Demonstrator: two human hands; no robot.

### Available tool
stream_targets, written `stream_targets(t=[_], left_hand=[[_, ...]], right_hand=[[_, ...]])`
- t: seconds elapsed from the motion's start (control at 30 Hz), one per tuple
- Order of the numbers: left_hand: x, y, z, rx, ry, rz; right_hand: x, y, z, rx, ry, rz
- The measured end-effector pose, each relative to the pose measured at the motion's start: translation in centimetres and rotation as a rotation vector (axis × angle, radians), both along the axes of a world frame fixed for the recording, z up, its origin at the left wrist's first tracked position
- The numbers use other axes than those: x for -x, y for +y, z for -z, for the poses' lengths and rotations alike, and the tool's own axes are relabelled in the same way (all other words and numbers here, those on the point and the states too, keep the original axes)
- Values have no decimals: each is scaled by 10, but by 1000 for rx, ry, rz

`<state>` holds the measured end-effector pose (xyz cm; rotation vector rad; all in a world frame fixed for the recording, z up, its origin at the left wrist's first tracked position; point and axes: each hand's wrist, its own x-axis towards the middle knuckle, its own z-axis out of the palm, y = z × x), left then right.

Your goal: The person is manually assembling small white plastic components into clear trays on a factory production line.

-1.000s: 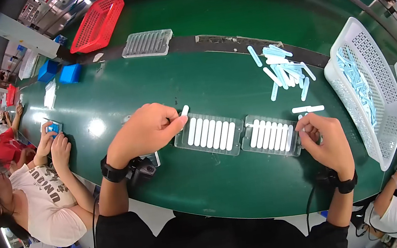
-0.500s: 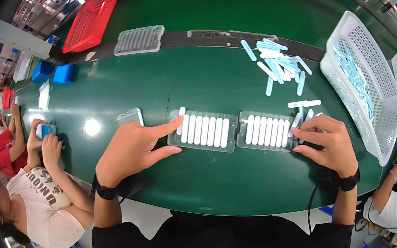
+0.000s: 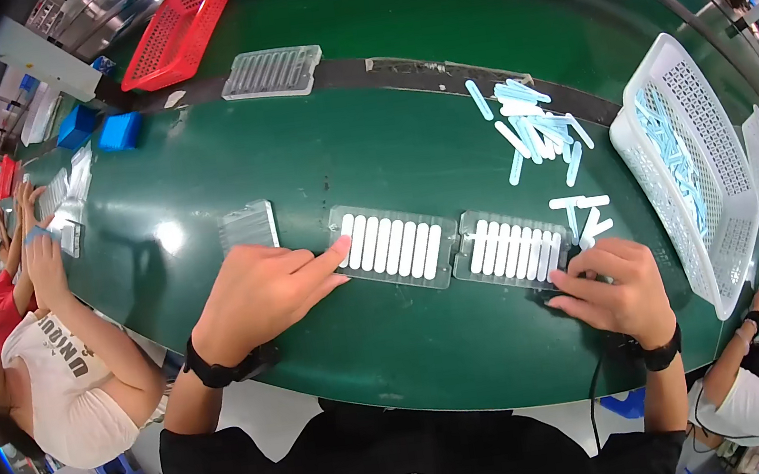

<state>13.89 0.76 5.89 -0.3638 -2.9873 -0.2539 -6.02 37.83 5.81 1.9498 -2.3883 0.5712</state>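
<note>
Two clear plastic trays lie side by side on the green table, each with a row of small white rounded sticks. At the left tray [image 3: 392,278], the extended index finger of my left hand [image 3: 258,296] touches the leftmost white stick [image 3: 346,232]; the thumb is apart below. My right hand [image 3: 624,286] is at the near right corner of the right tray [image 3: 512,281]. Its index fingertip rests at the lower end of the last stick [image 3: 556,250], its thumb slightly apart by the tray's edge. The other fingers of that hand are partly hidden.
Loose pale-blue and white sticks [image 3: 533,126] lie beyond the right tray, a few more [image 3: 593,217] near my right hand. A white basket [image 3: 732,219] of sticks stands right. Other clear trays [image 3: 249,230], blue boxes [image 3: 118,132] and a red basket [image 3: 171,39] are left. Co-workers sit both sides.
My right hand has moved slightly left and down; the tilted stick by its fingers now lies in line with the row. The left tray's end stick now sits lower, level with its neighbours.
</note>
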Motion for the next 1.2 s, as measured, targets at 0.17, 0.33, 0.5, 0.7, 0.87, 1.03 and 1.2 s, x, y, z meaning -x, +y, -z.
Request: stream_targets(t=[0.17,0.33,0.5,0.7,0.87,1.03,1.2], left_hand=[[1,-2,9,22,43,37],[9,-5,8,-186,-23,-108],[29,-21,13,-215,-161,-111],[44,-35,22,-219,-98,-195],[72,-15,26,-388,-178,-51],[85,-17,27,-413,-250,-16],[49,-17,5,-286,-109,-214]], right_hand=[[-1,-4,1,84,-161,18],[-6,-17,-5,-23,-87,168],[-10,-14,3,-18,-48,172],[-37,-18,1,-49,-26,124],[-50,-60,9,-41,-14,55],[-60,-81,5,-133,6,142],[-59,-100,4,-37,92,125]])
